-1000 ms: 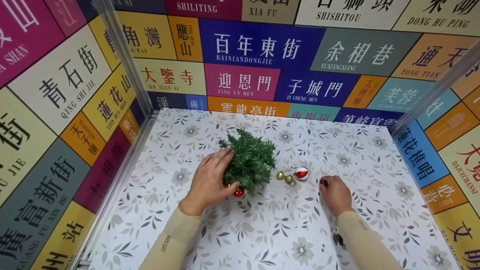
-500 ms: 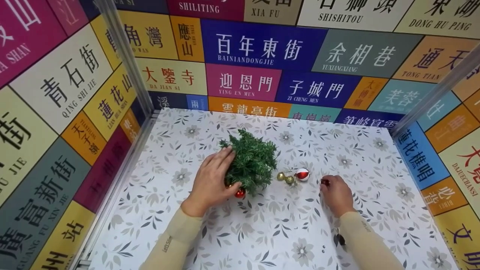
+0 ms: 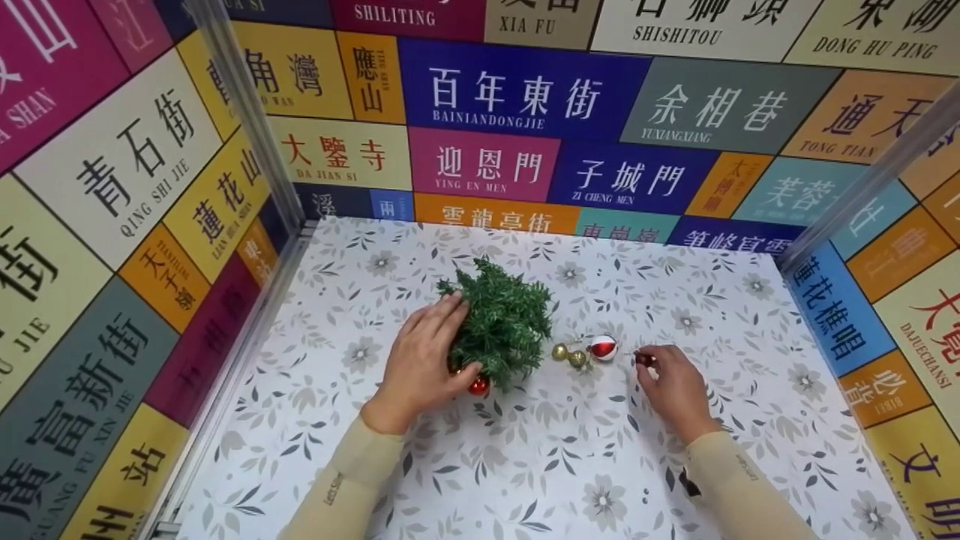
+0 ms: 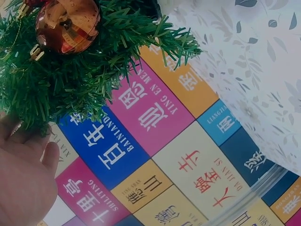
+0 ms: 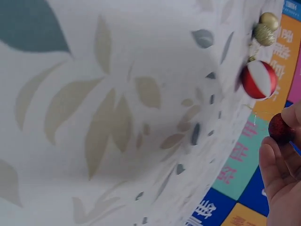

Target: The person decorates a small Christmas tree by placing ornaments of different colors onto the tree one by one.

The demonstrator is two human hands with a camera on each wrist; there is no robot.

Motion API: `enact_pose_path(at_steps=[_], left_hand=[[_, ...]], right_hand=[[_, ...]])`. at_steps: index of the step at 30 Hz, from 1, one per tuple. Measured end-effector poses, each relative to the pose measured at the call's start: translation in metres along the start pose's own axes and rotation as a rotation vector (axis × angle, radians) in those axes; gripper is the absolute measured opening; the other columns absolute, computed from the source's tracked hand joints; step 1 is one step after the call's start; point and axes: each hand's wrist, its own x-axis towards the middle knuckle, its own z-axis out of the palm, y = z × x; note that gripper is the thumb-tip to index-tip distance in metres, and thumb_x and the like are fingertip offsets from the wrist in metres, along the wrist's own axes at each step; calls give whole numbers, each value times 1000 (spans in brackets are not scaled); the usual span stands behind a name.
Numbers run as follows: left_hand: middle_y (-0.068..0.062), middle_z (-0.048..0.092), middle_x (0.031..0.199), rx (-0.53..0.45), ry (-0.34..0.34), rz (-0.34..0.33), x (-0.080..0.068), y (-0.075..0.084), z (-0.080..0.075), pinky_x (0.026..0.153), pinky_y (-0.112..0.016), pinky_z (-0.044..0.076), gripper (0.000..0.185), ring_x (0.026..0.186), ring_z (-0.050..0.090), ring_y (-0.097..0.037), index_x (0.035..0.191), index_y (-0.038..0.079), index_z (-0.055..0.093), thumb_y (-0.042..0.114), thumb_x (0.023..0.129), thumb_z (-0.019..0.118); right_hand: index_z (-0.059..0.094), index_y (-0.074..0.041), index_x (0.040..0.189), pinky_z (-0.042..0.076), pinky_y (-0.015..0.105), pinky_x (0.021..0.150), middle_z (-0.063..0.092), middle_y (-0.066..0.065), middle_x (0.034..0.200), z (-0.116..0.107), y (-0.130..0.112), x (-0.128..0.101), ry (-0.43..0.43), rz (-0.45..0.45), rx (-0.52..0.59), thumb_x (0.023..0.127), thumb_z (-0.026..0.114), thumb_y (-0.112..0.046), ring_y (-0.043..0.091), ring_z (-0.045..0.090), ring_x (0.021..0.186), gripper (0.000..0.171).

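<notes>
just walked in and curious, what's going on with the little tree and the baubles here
A person is working at a floral-patterned table. Their left hand holds a small green Christmas tree, which already carries a shiny red bauble low on its near side. Their right hand pinches a small dark red bauble just off the table. Between the hands, two gold baubles and a red-and-white bauble lie loose on the table.

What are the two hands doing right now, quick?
Left hand: grips the little green tree.
Right hand: pinches a small dark red bauble in its fingertips.
</notes>
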Motion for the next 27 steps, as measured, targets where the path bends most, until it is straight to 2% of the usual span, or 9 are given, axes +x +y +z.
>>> enact_pose_path(at_steps=[7,15,27], left_hand=[[-11,36,157,0,4,-7,0,0,0,116,-43,24,86,140,38,-29,149,3,43,51,83,71],[-11,37,157,-8,14,-5,-1,1,0,116,-42,23,85,143,33,-26,149,3,43,51,84,70],[-13,39,155,-4,26,4,-1,4,2,116,-42,25,85,142,36,-28,149,3,44,50,84,70]], right_hand=[[70,-10,107,54,41,72,63,5,102,-8,-30,-2,79,-163,25,84,77,-8,22,65,85,24],[69,-9,111,56,34,72,63,3,105,-13,-65,-3,127,-357,63,80,79,-4,17,66,86,33],[69,-10,114,53,25,76,63,-2,111,-23,-110,-5,100,-493,136,84,73,-6,8,62,92,30]])
